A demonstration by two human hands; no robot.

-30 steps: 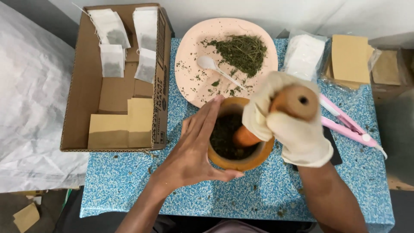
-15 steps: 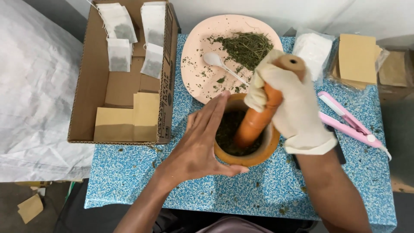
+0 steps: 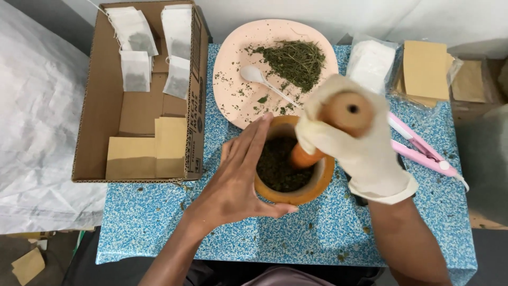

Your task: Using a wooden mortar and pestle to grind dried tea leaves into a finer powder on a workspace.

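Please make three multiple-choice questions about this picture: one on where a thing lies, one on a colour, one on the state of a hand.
1. Where does the white spoon lie?
A. on the pink plate
B. in the cardboard box
C. inside the mortar

2. What colour is the table?
A. plain green
B. speckled blue and white
C. black

3. What is the right hand doing?
A. lying flat on the table
B. holding the spoon
C. gripping the pestle, gloved

Answers:
1. A, the spoon rests on the plate beside the dried herbs.
2. B, blue and white specks cover the tabletop.
3. C, the white-gloved fist closes round the pestle, whose tip is in the mortar, while the bare left hand steadies the mortar's side.
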